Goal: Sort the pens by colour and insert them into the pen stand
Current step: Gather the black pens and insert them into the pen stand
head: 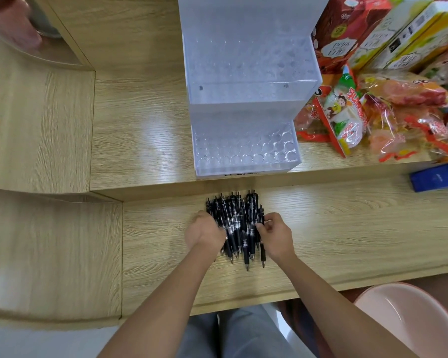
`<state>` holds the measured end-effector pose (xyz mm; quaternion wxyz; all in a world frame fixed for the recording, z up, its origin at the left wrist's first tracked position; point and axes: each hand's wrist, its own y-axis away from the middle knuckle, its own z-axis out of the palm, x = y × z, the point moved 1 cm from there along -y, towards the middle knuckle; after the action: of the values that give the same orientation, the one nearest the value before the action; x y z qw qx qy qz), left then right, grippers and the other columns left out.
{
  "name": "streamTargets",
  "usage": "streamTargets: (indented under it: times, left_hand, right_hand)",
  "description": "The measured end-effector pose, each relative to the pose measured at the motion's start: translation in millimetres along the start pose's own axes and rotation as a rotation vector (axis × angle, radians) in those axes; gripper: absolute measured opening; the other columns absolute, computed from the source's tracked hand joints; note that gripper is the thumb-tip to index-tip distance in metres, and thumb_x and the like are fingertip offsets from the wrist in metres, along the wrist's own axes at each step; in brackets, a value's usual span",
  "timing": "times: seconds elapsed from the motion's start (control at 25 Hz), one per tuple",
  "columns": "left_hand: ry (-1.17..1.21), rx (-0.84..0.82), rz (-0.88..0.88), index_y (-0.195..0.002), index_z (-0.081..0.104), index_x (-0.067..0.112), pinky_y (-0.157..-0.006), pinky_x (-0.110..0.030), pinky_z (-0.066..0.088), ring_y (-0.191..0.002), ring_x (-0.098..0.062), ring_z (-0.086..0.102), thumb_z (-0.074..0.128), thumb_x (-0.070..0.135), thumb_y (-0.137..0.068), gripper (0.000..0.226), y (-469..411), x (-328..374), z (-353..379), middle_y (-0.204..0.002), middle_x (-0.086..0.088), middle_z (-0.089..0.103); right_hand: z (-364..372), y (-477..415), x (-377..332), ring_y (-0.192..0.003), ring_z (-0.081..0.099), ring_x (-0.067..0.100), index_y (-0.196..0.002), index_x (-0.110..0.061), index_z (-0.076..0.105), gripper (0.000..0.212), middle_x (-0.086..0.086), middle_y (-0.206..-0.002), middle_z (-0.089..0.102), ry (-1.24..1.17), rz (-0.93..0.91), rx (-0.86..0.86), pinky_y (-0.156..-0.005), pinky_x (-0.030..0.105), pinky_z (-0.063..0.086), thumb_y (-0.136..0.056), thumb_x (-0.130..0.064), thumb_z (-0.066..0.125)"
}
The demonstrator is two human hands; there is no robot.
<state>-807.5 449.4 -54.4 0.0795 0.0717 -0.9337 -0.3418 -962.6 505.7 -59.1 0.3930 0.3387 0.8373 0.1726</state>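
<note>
Dozens of black pens point(234, 223) lie heaped on the lower tabletop point(347, 228), tips toward the person, just below the clear tiered pen stand point(246, 148). Right hand point(276, 235): grip closed, thumb and fingers pinching a pen point(262, 251) at the heap's right edge. Left hand point(204, 232): fingers curled into the heap's left side; cannot tell whether its grip has a pen. Snack packets point(373, 117) lie right of the stand.

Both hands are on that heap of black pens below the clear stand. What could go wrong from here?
The loose heap of black click pens lies on the lower wooden desk between the left hand and right hand; gathered clumsily, some might roll toward the front edge. The clear acrylic tiered pen stand has small, close-set holes, so a pen could miss.
</note>
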Motion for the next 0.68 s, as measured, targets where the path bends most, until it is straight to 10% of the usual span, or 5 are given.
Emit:
streamTargets:
  times: [0.24, 0.48, 0.68]
  left_hand:
    - [0.095, 0.017, 0.078, -0.107, 0.06, 0.005, -0.048, -0.023, 0.04, -0.063, -0.016, 0.054, 0.041, 0.03, -0.098, 0.032, 0.8, -9.6, -5.3, -0.074, -0.002, 0.057]
    - [0.397, 0.223, 0.28, -0.122, 0.056, 0.013, -0.064, -0.024, 0.047, -0.084, -0.013, 0.06, 0.044, 0.041, -0.096, 0.04, 41.1, -35.6, -19.4, -0.109, -0.002, 0.063]
    - [0.736, 0.486, 0.504, -0.102, 0.068, 0.013, -0.068, -0.034, 0.052, -0.08, -0.013, 0.063, 0.058, 0.037, -0.087, 0.031, 87.1, -38.9, -84.6, -0.093, 0.006, 0.067]
  right_hand:
    - [-6.3, 6.0, -1.8, -0.075, 0.054, 0.012, -0.114, -0.006, 0.056, 0.028, -0.003, -0.082, 0.055, -0.135, -0.01, -0.002, -0.068, 0.018, 0.043, -0.09, -0.018, 0.062]
    - [-27.3, 35.4, -26.6, -0.086, 0.059, 0.023, -0.1, -0.017, 0.06, 0.017, 0.0, -0.085, 0.06, -0.287, -0.176, -0.038, -0.081, 0.046, 0.054, -0.085, -0.018, 0.068]
    - [-66.8, 70.5, -88.1, -0.079, 0.061, 0.012, -0.088, -0.03, 0.064, 0.022, -0.009, -0.08, 0.066, -0.397, -0.409, -0.05, -0.078, 0.033, 0.055, -0.082, -0.01, 0.07]
